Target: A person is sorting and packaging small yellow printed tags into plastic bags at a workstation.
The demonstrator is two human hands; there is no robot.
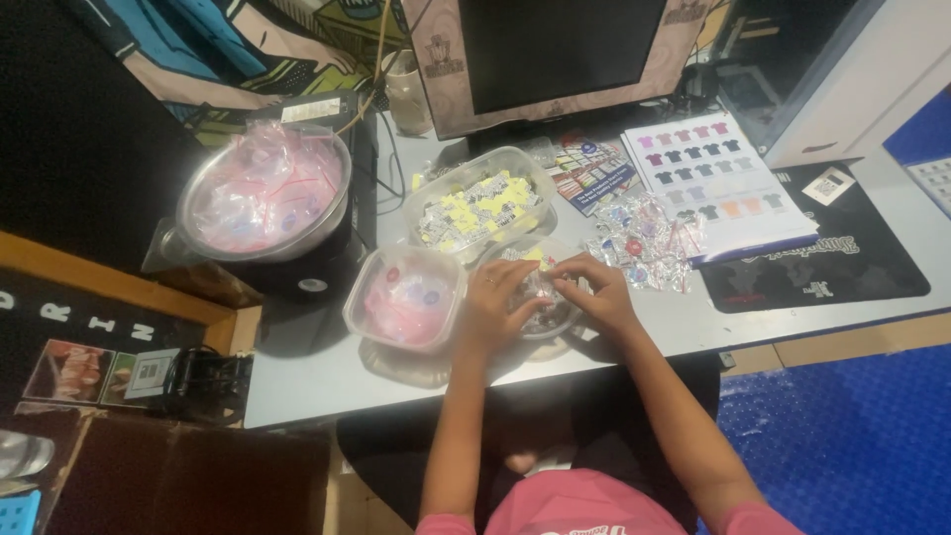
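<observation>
Grey desk (327,381) bears all. Dark monitor with pale patterned frame (555,59) at back. Round steel bowl of small pink-striped plastic bags (265,193) far left. White sheet printed with coloured shirt shapes (718,183) right, black mat (832,263) beside it. Clear rectangular tub of yellow-and-white packets (478,203) centre. Clear square tub of pink bags (404,297) touching left hand (487,302). Small round clear container (545,297) between hands. Left hand, right hand (594,289) both curl fingers over it, pinching tiny clear bag; grip detail blurred.
</observation>
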